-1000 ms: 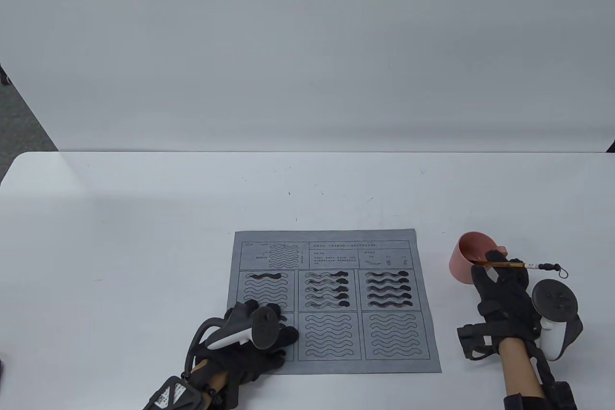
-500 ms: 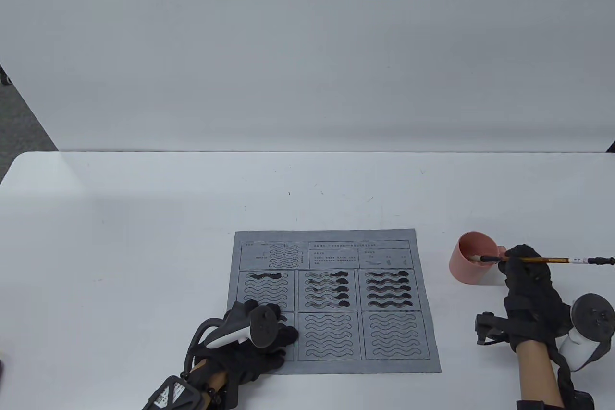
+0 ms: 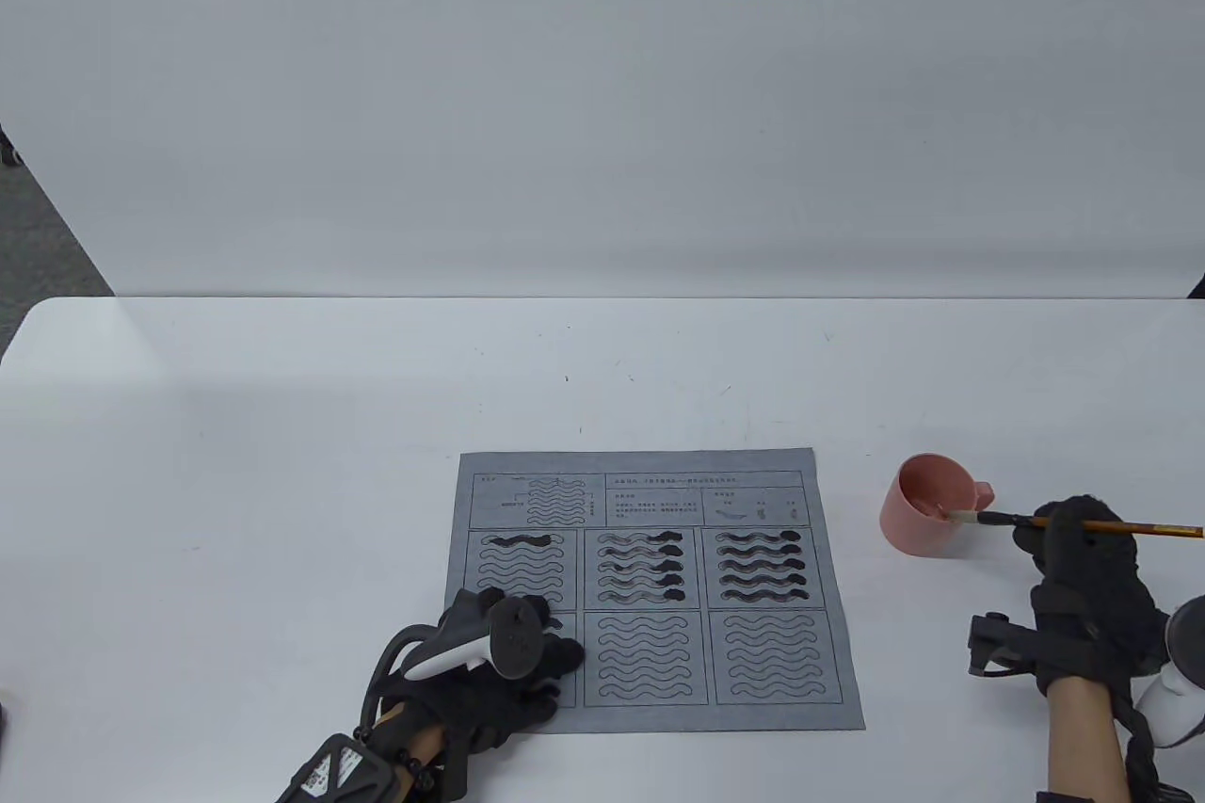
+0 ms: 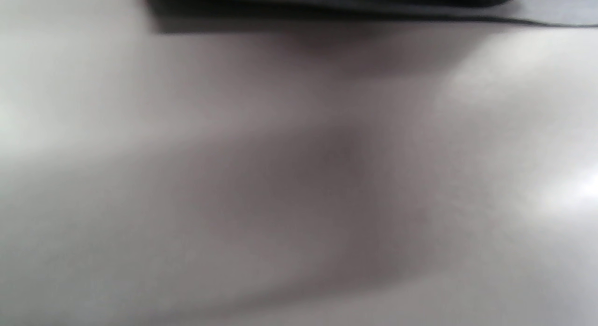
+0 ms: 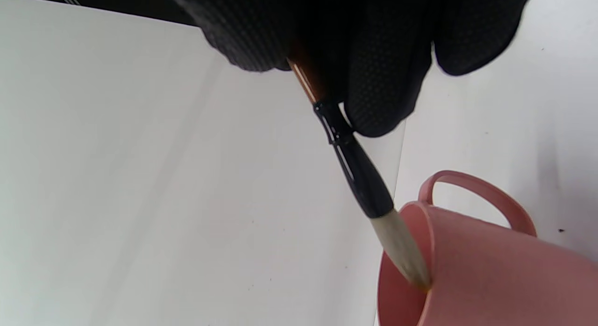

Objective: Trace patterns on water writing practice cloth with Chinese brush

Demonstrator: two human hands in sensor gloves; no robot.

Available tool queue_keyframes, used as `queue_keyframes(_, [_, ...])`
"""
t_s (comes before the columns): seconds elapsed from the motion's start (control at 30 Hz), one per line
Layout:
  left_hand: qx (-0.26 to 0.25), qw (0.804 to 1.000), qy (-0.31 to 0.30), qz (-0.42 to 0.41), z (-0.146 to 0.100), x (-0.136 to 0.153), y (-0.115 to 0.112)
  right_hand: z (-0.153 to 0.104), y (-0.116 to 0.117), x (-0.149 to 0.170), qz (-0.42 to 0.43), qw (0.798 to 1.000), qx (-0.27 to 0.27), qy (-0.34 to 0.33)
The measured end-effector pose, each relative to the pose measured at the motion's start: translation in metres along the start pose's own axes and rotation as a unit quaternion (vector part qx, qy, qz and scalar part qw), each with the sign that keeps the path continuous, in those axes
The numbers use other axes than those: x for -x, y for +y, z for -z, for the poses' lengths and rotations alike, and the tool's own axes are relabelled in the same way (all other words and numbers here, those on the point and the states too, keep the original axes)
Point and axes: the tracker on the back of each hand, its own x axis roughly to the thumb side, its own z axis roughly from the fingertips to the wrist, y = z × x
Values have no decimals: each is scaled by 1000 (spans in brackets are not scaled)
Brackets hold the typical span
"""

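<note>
The grey water writing cloth point(image 3: 659, 591) lies flat near the table's front, with wavy patterns in six boxes; the top three boxes hold dark traced strokes. My left hand point(image 3: 537, 652) rests flat on the cloth's lower left corner and holds nothing. My right hand point(image 3: 1054, 528) is right of the pink cup point(image 3: 927, 502) and grips the brush point(image 3: 1092, 524) by its brown handle. The brush lies nearly level and points left. In the right wrist view its pale bristles point(image 5: 402, 251) touch the cup's rim point(image 5: 427, 242), just below my fingers point(image 5: 378, 83).
The white table point(image 3: 282, 464) stretches left of and behind the cloth. A white wall panel point(image 3: 602, 88) stands behind it. The left wrist view is blurred and shows only table surface point(image 4: 299, 176) with a dark edge at the top.
My right hand has moved right and slightly down, drawing the brush tip from inside the cup to its right rim. My left hand and the cloth have not moved.
</note>
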Motion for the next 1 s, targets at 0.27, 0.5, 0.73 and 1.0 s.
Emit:
queue_keyframes(0.27, [2,1000,1,-1,0,0,0,1,-7,7,7,999,35,12])
queue_keyframes(0.5, [4,1000,1,-2,1,1,0,2,-8,10,-9,999,32,30])
queue_keyframes(0.73, [6,1000,1,-2,1,1,-1,6,-22,12,-22,997,41,56])
queue_keyframes(1.0, [8,1000,2,-1,1,1,-1,7,-28,14,18,995,50,79])
